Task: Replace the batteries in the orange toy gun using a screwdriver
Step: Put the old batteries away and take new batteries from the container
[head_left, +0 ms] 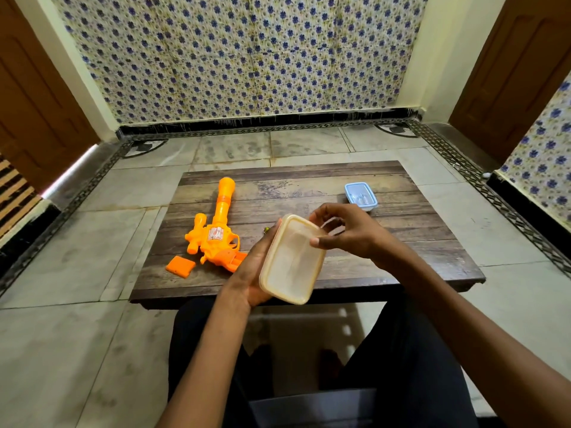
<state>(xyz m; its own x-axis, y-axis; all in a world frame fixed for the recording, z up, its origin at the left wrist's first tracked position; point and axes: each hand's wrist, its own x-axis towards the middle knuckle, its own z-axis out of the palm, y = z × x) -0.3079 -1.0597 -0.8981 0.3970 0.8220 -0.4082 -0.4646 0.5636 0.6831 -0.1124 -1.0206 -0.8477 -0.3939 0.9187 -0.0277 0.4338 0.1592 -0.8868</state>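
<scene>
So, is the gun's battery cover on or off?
Off: the orange cover lies on the table beside the toy gun.

Things on a table [309, 186]
Toy gun [217, 233] on the left, small cover [180, 266] just before it, little box [361, 196] at the back right.

Bare forearms [200, 350], dark trousers [401, 366]

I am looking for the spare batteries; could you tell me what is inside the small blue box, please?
Inside the blue box a few small pale shapes show, too small to identify. Whatever lies beneath them is covered.
</scene>
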